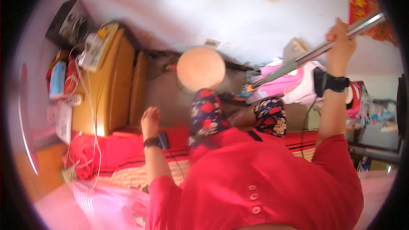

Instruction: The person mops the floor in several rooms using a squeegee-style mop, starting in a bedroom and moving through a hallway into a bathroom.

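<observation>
- Head view: grasps a metal pole (317,52) in the right hand (342,44), fingers wrapped around its upper stretch; slants it down leftward, lower end near the patterned trousers (207,110).
- Holds nothing visible in the left hand (151,121), fingers loosely curled, near red bedding (123,148).
- Shows a round stool (201,68) on grey floor (161,89), near the pale wall (230,4).
- Includes a wooden cabinet (117,81) and white cords (91,102) at left, piled clothes (294,83) at right.

Red top (264,174): short-sleeved, set with three pale buttons (254,196) at five o'clock
Trousers (206,113): dark, printed with red and cream flowers
Left wristband (151,142): dark, fitted with a small dark box (163,140), at eight o'clock
Right wristband (336,83): black, broad, strapped at three o'clock
</observation>
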The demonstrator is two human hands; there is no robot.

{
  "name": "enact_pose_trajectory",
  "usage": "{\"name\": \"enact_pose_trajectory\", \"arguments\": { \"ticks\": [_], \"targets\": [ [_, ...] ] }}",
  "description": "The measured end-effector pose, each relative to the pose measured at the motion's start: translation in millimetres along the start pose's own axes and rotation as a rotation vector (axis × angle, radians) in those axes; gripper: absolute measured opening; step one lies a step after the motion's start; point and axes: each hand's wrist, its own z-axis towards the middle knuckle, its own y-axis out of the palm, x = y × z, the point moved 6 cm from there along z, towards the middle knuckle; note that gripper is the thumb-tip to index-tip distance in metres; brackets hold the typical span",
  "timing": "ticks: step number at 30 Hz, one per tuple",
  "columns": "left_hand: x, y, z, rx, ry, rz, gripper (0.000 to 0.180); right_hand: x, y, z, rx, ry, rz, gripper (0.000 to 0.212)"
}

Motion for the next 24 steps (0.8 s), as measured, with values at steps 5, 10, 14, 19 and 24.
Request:
{"name": "enact_pose_trajectory", "arguments": {
  "ticks": [5, 10, 14, 19, 24],
  "targets": [
    [-6.1, 24.0, 4.4, -0.106, 0.013, 0.102, 0.021, -19.2, -3.5, -28.4, -0.035, 0.143, 0.110, 0.018],
    [-2.8, 12.5, -0.1, -0.068, -0.032, 0.151, 0.021, 43.7, -73.1, -52.0, -0.068, 0.301, 0.082, 0.016],
    [-8.2, -4.1, -21.5, -0.057, -0.064, 0.190, 0.022, 94.0, -102.7, -92.0, -0.124, 0.403, 0.011, 0.015],
    [-5.7, -2.9, -49.6, -0.003, -0.073, 0.101, 0.023, 84.7, -115.1, -90.0, -0.076, 0.391, -0.060, 0.018],
    [7.5, -8.7, -70.9, 0.001, 0.001, 0.180, 0.025, 77.5, -157.4, -87.1, 0.008, 0.336, -0.182, 0.018]
  ]
}}
